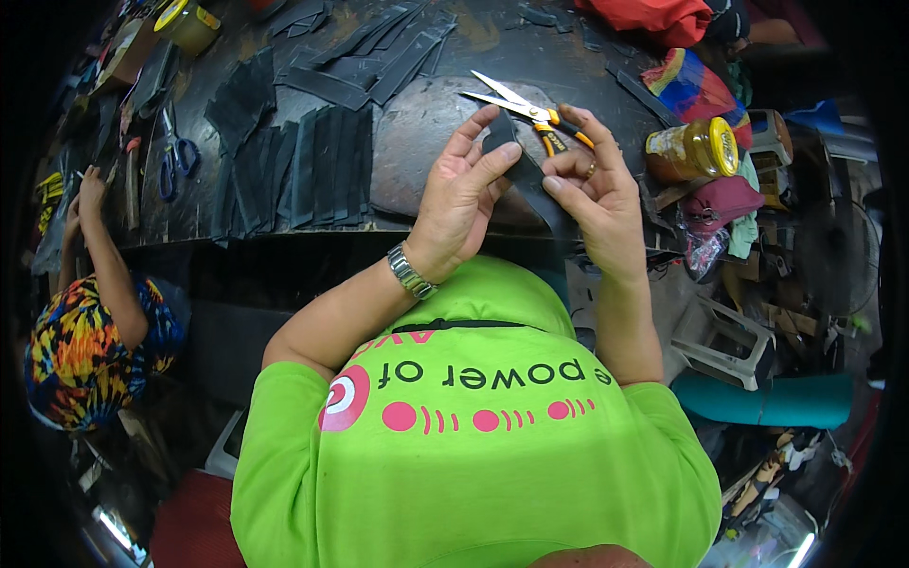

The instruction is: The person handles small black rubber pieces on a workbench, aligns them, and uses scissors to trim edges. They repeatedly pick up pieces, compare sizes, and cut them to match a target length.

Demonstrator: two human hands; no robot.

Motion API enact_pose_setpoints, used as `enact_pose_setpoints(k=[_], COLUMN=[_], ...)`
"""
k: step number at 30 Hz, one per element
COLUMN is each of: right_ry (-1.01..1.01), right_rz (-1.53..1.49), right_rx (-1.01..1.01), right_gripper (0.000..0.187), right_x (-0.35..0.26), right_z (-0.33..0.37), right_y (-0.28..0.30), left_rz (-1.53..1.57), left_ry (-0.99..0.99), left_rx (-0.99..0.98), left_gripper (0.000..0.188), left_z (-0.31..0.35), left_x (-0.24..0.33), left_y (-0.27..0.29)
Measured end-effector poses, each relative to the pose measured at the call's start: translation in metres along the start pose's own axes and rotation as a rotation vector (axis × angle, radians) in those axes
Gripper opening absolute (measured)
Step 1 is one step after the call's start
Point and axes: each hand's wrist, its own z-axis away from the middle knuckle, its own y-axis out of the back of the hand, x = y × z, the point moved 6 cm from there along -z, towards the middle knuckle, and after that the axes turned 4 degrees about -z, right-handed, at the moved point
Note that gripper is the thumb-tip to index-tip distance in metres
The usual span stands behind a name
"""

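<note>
A dark, flexible strip [537,192] is held up in front of me at the table's near edge. My left hand [456,192], with a metal watch on its wrist, pinches the strip's upper end between thumb and fingers. Lower on the same strip, my right hand [603,194] is closed, its thumb against the strip's right edge. Scissors [536,113] with orange and black handles are just beyond the strip, blades partly spread and pointing up and left. Their handles come close to my right fingertips; whether they touch I cannot tell. Beneath them is a worn, rounded board [414,142].
Dark cut strips [327,161] lie in rows left of the board, with more pieces [365,57] farther back. Blue-handled scissors [176,156] lie farther left, near a co-worker's hands [87,199]. A yellow-lidded jar [691,150] and a maroon pouch [721,202] stand at right.
</note>
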Motion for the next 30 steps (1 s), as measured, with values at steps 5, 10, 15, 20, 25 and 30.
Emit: enact_pose_setpoints(k=[5,10,15,20,25,30], right_ry=[-0.181,-0.182,-0.252,-0.249,-0.114,-0.07], right_rz=[0.045,0.091,0.076,0.184,0.409,0.578], right_rx=[-0.071,-0.088,-0.097,-0.015,0.047,0.047], right_gripper=[0.076,0.074,0.072,0.066,0.062,0.061], right_x=[0.007,0.015,0.019,0.028,0.035,0.036], right_z=[0.008,0.008,0.007,0.005,0.003,0.005], right_y=[0.014,0.023,0.02,0.016,0.012,0.008], left_rz=[-0.149,-0.411,-0.567,-0.941,-1.75,-1.961], left_ry=[-0.141,-0.135,-0.217,-0.283,-0.741,-0.88], left_rx=[0.065,-0.002,0.006,-0.037,0.073,-0.228], left_gripper=[0.049,0.056,0.057,0.054,0.053,0.03], left_z=[-0.006,-0.003,-0.002,-0.001,0.009,0.021], left_x=[0.03,0.049,0.058,0.066,0.09,0.076], left_y=[0.027,0.045,0.046,0.043,0.025,0.008])
